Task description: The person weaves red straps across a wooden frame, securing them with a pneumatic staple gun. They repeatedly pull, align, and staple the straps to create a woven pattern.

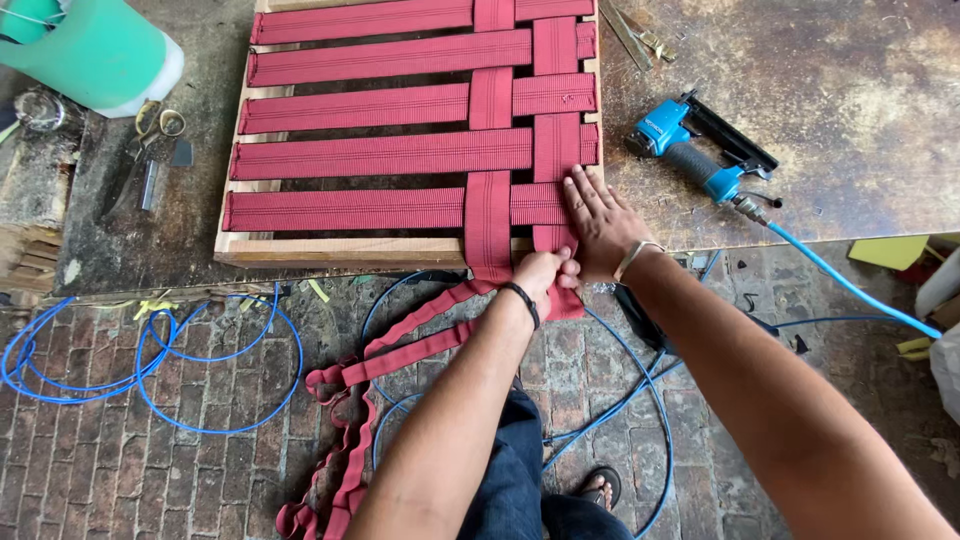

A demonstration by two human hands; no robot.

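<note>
Setting: worn brown desk (850, 90) above a brick floor (120, 470), seen from over the person's arms.
Frame: pale wooden frame (330, 250) lies on the desk, woven across with dark red elastic webbing straps (390, 155).
Left hand: left hand (545, 275) at the frame's near edge, grip clamped on the loose end of the right-hand upright red strap (555, 140).
Right hand: right hand (598, 220) lies flat, fingers spread apart, pressing that strap onto the frame's near right corner.
Loose webbing: spare red webbing (350, 440) trails down to the floor, near left of the hands.
Stapler: blue pneumatic staple gun (690, 150) rests on the desk, right of the frame, its blue air hose (850, 290) running right.
Far left: green plastic container (95, 50).
</note>
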